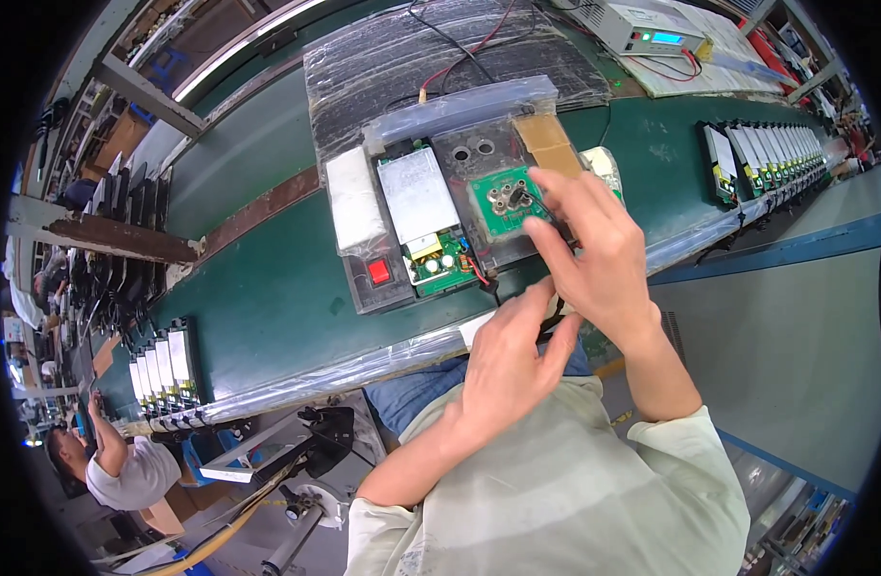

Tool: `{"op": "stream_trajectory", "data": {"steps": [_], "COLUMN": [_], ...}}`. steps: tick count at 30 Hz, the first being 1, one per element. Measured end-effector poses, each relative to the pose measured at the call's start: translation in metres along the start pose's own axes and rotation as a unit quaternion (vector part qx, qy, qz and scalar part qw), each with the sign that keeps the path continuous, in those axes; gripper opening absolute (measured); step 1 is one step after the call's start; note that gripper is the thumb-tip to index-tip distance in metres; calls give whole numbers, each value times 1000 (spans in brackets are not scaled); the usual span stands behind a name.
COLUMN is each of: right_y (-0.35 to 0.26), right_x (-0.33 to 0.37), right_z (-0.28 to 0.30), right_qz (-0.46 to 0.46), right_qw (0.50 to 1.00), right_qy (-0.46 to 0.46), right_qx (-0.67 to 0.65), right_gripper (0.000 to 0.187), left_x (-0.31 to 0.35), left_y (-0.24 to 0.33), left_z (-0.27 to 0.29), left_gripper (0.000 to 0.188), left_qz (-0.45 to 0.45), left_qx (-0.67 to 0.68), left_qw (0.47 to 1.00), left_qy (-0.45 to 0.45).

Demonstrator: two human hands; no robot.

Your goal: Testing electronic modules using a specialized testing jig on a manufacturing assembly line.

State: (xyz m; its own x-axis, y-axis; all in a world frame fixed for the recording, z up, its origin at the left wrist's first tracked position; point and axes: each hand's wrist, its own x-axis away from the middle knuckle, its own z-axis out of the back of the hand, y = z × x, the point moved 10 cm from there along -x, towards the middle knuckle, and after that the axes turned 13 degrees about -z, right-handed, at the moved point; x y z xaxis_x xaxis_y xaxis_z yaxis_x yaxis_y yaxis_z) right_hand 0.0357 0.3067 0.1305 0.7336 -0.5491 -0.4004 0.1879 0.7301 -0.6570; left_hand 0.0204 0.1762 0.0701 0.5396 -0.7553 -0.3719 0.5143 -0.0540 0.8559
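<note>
A power supply board (426,206) with a silver metal cover lies in a black fixture (383,296). Beside it on the right sits a green circuit board (484,204) with several round metal sockets. A black plug (519,195) stands among the sockets. My right hand (599,245) hovers over this board, thumb and forefinger apart on either side of the plug. At the table's front edge is my left hand (512,355), thumb and forefinger spread, with a dark cable (558,308) showing between them. Its lower fingers are partly hidden.
The fixture carries a red switch (379,271) and a white padded block (355,202). A bench instrument (642,31) with a lit display stands at the back right. Rows of similar boards line the green table at right (762,154) and left (167,365). Another person (124,466) sits at far left.
</note>
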Motion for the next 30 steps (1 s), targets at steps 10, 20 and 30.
{"op": "stream_trajectory", "data": {"steps": [10,20,30], "right_y": [-2,140,278], "right_x": [-9,-23,-14], "right_z": [1,27,96], "right_qz": [63,-184,-239], "right_qw": [997,982,937], "right_qy": [-36,38,111], "right_qx": [24,12,229], "right_gripper": [35,57,76], "left_x": [47,92,95], "left_y": [22,-91,-123], "left_z": [116,190,191], "left_gripper": [8,35,35], "left_qz": [-64,37,61], "left_qx": [-92,-102,-17], "left_qw": [961,892,917], "left_qy": [252,439,393]}}
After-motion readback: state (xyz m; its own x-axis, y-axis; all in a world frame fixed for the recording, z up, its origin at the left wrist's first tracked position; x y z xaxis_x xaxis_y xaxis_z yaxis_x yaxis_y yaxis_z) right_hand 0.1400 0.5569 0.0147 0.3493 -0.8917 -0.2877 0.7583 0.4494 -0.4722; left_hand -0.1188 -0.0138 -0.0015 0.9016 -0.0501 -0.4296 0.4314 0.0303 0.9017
